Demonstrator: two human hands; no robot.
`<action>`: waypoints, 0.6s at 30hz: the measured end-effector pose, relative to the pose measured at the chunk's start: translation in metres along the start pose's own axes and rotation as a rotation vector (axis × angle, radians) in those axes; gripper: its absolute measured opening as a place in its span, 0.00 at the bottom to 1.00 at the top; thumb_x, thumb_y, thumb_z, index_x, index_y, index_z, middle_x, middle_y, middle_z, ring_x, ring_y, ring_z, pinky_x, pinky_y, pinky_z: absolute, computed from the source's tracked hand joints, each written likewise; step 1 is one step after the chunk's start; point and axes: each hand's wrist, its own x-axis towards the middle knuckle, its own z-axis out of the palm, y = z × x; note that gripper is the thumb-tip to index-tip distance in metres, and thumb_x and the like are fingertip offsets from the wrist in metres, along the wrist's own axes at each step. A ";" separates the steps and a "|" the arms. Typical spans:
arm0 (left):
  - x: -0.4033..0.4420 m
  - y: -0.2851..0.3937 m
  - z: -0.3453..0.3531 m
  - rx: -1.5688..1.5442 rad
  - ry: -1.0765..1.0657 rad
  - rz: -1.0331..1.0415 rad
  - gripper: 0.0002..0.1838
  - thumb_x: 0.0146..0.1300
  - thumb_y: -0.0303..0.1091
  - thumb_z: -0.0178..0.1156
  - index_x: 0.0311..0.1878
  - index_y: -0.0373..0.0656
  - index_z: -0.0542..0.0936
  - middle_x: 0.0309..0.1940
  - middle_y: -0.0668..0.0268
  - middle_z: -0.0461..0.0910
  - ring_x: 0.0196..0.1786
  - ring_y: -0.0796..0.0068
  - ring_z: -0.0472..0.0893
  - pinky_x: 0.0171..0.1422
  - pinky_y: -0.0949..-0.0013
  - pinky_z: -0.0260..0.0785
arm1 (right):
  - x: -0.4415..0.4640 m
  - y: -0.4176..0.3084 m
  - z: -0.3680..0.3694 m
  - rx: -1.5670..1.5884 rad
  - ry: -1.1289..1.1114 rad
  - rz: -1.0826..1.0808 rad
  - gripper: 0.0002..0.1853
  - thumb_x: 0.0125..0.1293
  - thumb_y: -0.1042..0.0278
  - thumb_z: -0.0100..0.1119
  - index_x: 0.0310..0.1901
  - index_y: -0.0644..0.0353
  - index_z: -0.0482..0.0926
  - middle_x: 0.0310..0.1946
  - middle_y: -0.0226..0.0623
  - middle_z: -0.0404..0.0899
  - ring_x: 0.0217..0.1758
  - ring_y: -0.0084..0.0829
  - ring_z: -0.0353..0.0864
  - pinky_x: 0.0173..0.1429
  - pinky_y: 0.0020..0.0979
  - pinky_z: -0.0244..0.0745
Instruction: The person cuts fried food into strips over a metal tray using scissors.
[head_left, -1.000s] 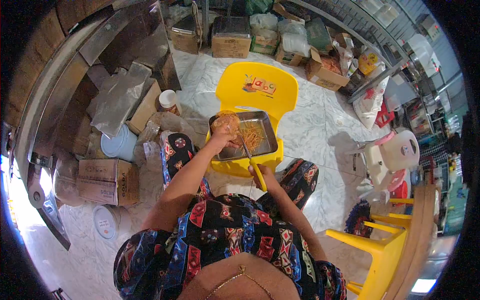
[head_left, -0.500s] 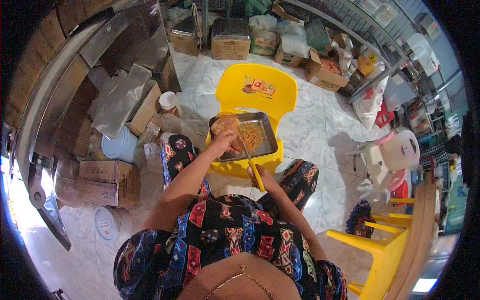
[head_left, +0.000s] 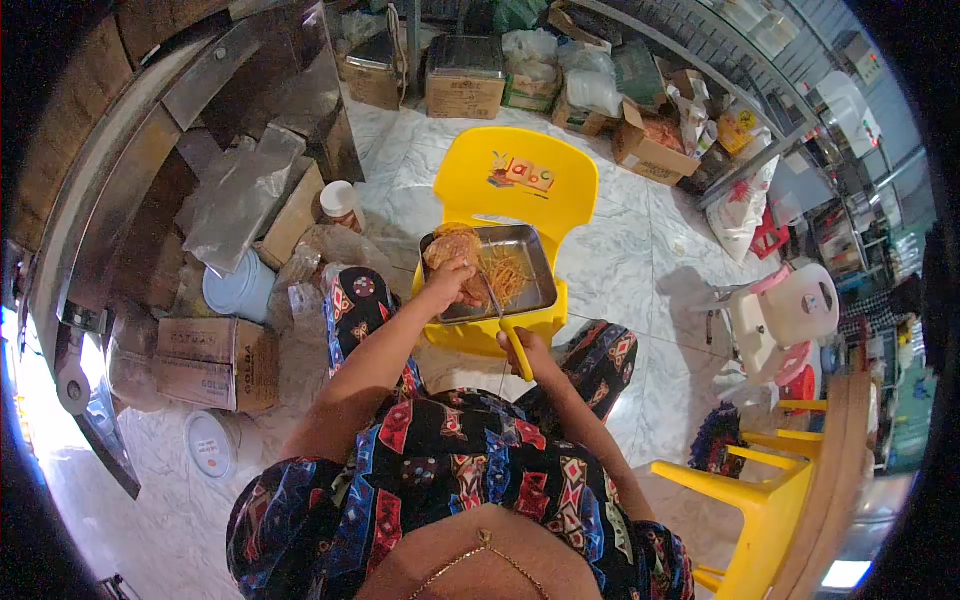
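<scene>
Frame centre: the left hand [head_left: 452,284] has its fingers closed on the brown food mass [head_left: 452,248] in the metal tray [head_left: 543,286]; the right hand [head_left: 530,348] encircles the yellow-handled cutter [head_left: 522,358]. Blade slippage could cut the adjacent left fingers. Chair backrest [head_left: 515,150] reads "abc"; carton [head_left: 195,365] lettering, frame left, is uncertain.

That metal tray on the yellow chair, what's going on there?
Somebody's left hand is on some brownish-orange food at the left side of the metal tray. Their right hand grips a yellow-handled cutting tool, its blade pointing into the tray. Thin orange strips lie beside the food, and the tray sits on the yellow chair.
</scene>
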 end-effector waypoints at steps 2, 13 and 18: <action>0.003 0.000 -0.003 0.015 -0.079 -0.087 0.13 0.62 0.32 0.45 0.49 0.40 0.65 0.39 0.61 0.72 0.35 0.64 0.77 0.29 0.61 0.75 | 0.002 0.002 0.001 -0.058 0.010 -0.060 0.23 0.57 0.43 0.50 0.28 0.61 0.70 0.12 0.27 0.63 0.11 0.21 0.63 0.15 0.24 0.60; -0.011 0.008 0.014 -0.026 -0.040 -0.123 0.20 0.61 0.32 0.47 0.56 0.42 0.59 0.45 0.60 0.69 0.41 0.62 0.76 0.32 0.57 0.75 | 0.006 -0.001 0.002 -0.049 0.012 -0.030 0.26 0.56 0.41 0.51 0.30 0.62 0.69 0.12 0.26 0.62 0.12 0.22 0.64 0.15 0.25 0.60; -0.005 0.000 0.007 -0.037 -0.056 -0.123 0.15 0.61 0.32 0.46 0.50 0.39 0.64 0.42 0.61 0.70 0.36 0.63 0.77 0.30 0.58 0.75 | 0.013 0.007 0.002 0.013 -0.006 -0.020 0.26 0.56 0.42 0.51 0.32 0.65 0.70 0.13 0.30 0.66 0.11 0.22 0.65 0.15 0.25 0.60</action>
